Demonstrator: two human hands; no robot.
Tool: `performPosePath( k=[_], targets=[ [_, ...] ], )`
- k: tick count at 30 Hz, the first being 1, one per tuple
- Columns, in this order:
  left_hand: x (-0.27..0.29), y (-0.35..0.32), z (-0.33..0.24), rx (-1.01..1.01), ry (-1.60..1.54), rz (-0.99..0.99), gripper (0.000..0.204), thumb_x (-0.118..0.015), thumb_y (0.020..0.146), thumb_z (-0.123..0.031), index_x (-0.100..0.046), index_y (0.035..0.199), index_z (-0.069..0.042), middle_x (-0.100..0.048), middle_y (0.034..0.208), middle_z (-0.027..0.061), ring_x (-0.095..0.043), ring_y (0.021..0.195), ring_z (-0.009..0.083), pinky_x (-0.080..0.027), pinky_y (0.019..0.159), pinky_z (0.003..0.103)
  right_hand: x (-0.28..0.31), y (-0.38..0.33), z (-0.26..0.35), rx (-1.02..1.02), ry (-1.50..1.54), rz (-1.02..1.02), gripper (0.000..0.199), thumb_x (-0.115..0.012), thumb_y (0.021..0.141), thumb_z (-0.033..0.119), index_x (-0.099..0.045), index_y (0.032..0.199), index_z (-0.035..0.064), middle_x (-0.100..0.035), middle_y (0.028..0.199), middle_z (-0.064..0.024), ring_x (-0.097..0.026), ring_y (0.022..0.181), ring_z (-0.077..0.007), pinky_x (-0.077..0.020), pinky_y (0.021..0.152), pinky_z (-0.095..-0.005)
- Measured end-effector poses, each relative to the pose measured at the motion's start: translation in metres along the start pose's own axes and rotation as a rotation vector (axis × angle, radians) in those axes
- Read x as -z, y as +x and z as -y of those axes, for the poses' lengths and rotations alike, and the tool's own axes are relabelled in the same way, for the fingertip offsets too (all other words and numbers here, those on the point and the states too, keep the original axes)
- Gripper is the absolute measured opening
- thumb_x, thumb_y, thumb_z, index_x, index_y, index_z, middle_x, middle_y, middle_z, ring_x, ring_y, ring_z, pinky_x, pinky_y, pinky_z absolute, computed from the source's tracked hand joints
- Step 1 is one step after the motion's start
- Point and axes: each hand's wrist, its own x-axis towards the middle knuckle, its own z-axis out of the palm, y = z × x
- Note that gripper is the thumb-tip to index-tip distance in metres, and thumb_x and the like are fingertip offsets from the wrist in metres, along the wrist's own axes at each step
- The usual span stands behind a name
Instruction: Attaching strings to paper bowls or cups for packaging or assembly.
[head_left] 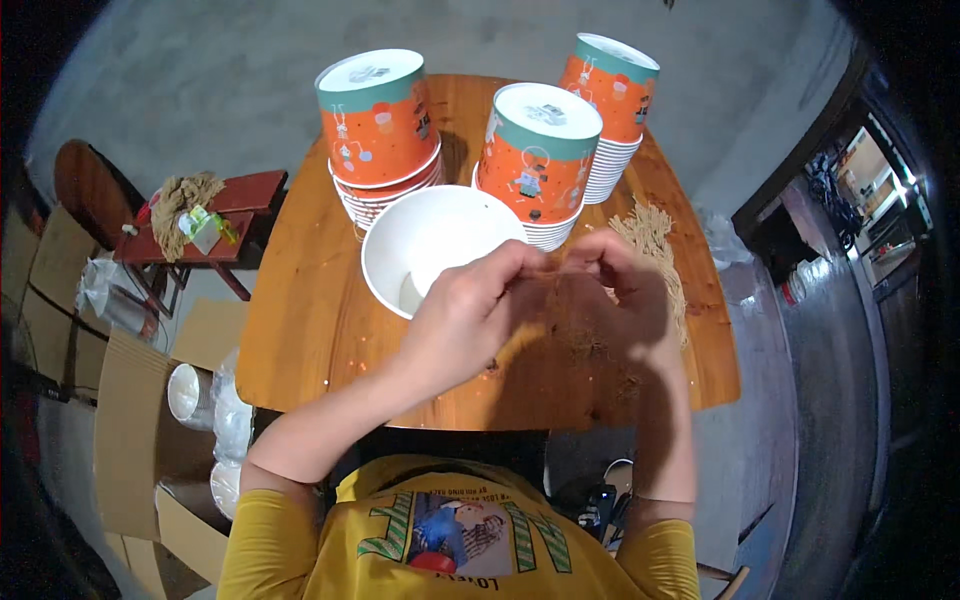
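Left hand [470, 310] and right hand [615, 290] meeting above the wooden worktop [310, 330], fingers [520, 262] pinched narrow on a tuft of brown fibre [560, 300] between them. Just beside the left hand, an open white paper bowl [420, 250]; behind, three upturned orange bowl stacks [535, 160]; loose fibre pile [655, 240] by the right.

Wooden table [300, 330] centre. Open bowl [430, 250] sits on it, three stacks of upturned cups [540, 160] behind. Left hand [465, 315] and right hand [620, 290] meet just before the bowl, pinching fibres, probably. Loose fibre pile [655, 240] right. Small stool [215, 235] left, off the table.
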Motion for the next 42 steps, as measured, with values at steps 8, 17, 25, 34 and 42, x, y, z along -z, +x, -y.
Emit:
performPosePath(
  k=[8, 17, 25, 34, 42],
  targets=[
    [0.029, -0.005, -0.004, 0.068, 0.227, 0.091, 0.014, -0.055, 0.094, -0.013, -0.061, 0.099, -0.001, -0.066, 0.073, 0.0068, -0.063, 0.063, 0.0168, -0.05, 0.06, 0.029, 0.022, -0.001, -0.03, -0.014, -0.083, -0.064, 0.007, -0.055, 0.092, 0.012, -0.056, 0.09, 0.0057, -0.048, 0.073, 0.0065, -0.044, 0.066, -0.0016, -0.0362, 0.058, -0.0182],
    [0.018, 0.009, -0.006, -0.187, 0.189, -0.002, 0.034, -0.064, 0.084, -0.013, -0.054, 0.115, -0.002, -0.062, 0.084, 0.0099, -0.061, 0.078, 0.0249, -0.048, 0.069, 0.036, 0.006, 0.004, -0.021, 0.042, 0.035, 0.063, 0.005, -0.059, 0.089, 0.008, -0.056, 0.091, 0.0033, -0.048, 0.076, 0.0052, -0.043, 0.067, -0.0028, -0.0363, 0.06, -0.0188],
    [0.021, 0.005, -0.004, 0.226, 0.004, 0.169, 0.016, -0.055, 0.092, -0.017, -0.061, 0.089, -0.002, -0.06, 0.066, 0.0032, -0.053, 0.057, 0.0091, -0.043, 0.054, 0.026, 0.013, 0.0, -0.021, 0.073, -0.003, -0.028, 0.012, -0.063, 0.089, 0.012, -0.056, 0.092, 0.0029, -0.059, 0.077, -0.0005, -0.054, 0.068, -0.0052, -0.0443, 0.057, -0.0204],
    [0.038, 0.0, -0.009, -0.147, 0.493, 0.017, 0.029, -0.053, 0.083, -0.003, -0.055, 0.112, -0.003, -0.051, 0.111, 0.0155, -0.052, 0.106, 0.0326, -0.041, 0.091, 0.041, 0.02, 0.005, -0.038, 0.13, -0.049, -0.033, 0.006, -0.06, 0.089, 0.009, -0.057, 0.09, 0.0029, -0.055, 0.071, 0.0026, -0.053, 0.064, -0.0046, -0.0432, 0.055, -0.0206],
    [0.012, 0.01, -0.009, 0.234, 0.012, 0.217, 0.019, -0.053, 0.095, -0.013, -0.058, 0.11, -0.003, -0.061, 0.083, 0.0001, -0.056, 0.074, 0.006, -0.046, 0.067, 0.022, 0.008, 0.004, -0.011, -0.023, 0.013, 0.056, 0.006, -0.055, 0.088, 0.003, -0.059, 0.093, 0.0023, -0.055, 0.081, 0.0024, -0.05, 0.074, -0.0031, -0.0401, 0.065, -0.018]
  ],
)
